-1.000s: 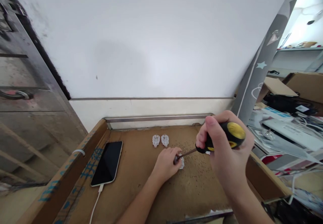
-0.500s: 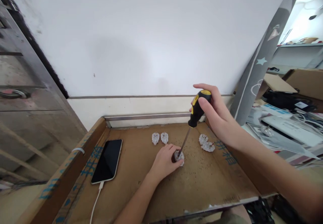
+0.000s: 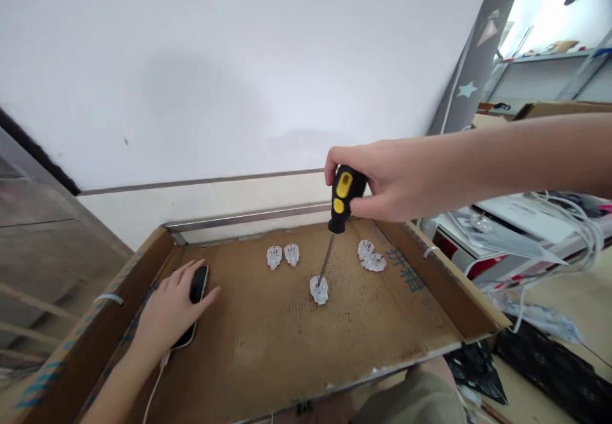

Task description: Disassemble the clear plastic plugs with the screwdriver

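My right hand is wrapped round the black and yellow handle of a screwdriver, which tilts slightly. Its metal shaft runs down to a clear plastic plug piece lying on the cardboard, the tip touching it near its upper edge. My left hand lies over a dark phone at the left side, fingers spread and thumb apart. Much of the phone is hidden under that hand. Two similar clear plug pieces with metal pins sit side by side behind the screwdriver tip.
More clear plug pieces lie at the back right of the shallow cardboard tray. A white cable runs from the phone to the front. Behind the tray stands a white wall. Cluttered papers and cords lie to the right.
My left hand has let go of the plug piece and moved left onto the phone. The right hand still grips the screwdriver, its forearm now swung higher. The view has shifted to the right.
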Demonstrator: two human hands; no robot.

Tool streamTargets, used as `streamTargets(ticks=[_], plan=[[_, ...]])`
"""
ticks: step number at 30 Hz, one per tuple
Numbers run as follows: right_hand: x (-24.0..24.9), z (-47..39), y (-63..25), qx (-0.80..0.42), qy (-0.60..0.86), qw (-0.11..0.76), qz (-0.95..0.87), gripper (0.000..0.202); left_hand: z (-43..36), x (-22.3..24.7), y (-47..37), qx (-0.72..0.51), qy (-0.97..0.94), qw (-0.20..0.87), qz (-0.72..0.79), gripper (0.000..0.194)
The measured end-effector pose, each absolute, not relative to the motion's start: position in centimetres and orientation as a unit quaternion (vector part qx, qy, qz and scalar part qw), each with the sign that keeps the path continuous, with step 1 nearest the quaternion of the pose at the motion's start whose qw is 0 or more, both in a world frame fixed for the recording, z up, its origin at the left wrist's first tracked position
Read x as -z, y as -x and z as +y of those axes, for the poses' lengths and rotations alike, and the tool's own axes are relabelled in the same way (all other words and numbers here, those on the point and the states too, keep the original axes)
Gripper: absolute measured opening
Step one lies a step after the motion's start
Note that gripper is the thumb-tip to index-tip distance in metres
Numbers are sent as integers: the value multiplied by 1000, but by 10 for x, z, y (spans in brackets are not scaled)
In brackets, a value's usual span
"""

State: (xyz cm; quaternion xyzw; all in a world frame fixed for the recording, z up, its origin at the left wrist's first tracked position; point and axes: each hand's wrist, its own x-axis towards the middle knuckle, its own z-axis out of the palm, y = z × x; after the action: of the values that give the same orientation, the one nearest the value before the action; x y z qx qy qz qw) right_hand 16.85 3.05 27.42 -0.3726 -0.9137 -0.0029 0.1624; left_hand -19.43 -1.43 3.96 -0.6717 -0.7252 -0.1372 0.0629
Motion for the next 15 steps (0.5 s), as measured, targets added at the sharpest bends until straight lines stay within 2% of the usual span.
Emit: streamTargets(ticks=[4, 9, 15], plan=[[-280, 41, -169, -24, 402, 236, -884, 38, -20, -30, 209, 59, 581, 51, -810, 68], [-283, 46, -163, 44, 423, 160, -891, 40, -23, -34, 191, 89, 552, 13, -829, 68], [-286, 42, -165, -29, 389, 133, -911, 35, -16, -37, 192, 90, 530, -6, -843, 76]])
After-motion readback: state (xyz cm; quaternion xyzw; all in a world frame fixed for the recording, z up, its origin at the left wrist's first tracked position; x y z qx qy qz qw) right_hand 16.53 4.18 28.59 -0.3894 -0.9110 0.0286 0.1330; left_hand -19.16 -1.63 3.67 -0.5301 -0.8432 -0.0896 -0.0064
